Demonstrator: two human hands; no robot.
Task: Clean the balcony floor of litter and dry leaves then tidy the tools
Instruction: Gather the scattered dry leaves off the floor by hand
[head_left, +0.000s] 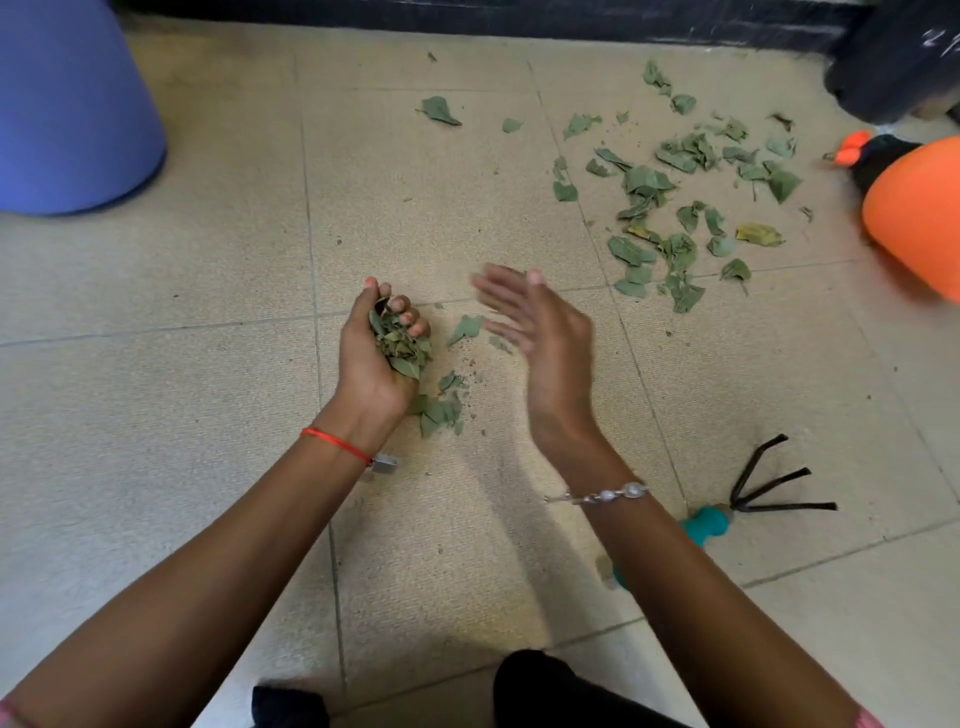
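Cupping a handful of dry leaves (400, 345), the left hand (363, 374) curls its fingers up round them above the tiled floor (156, 364). The right hand (545, 338) is just beside it, fingers straight, holding nothing. Scattered leaves (670, 208) lie toward the floor's far right corner, and a hand rake (769, 493) lies near its right edge.

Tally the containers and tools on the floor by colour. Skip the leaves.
Blue: 1, the tub
Orange: 1, the bottle with a black neck, partly out of frame
Black: 1, the pot in the top right corner
Teal-handled: 1, the hand rake
Total: 4
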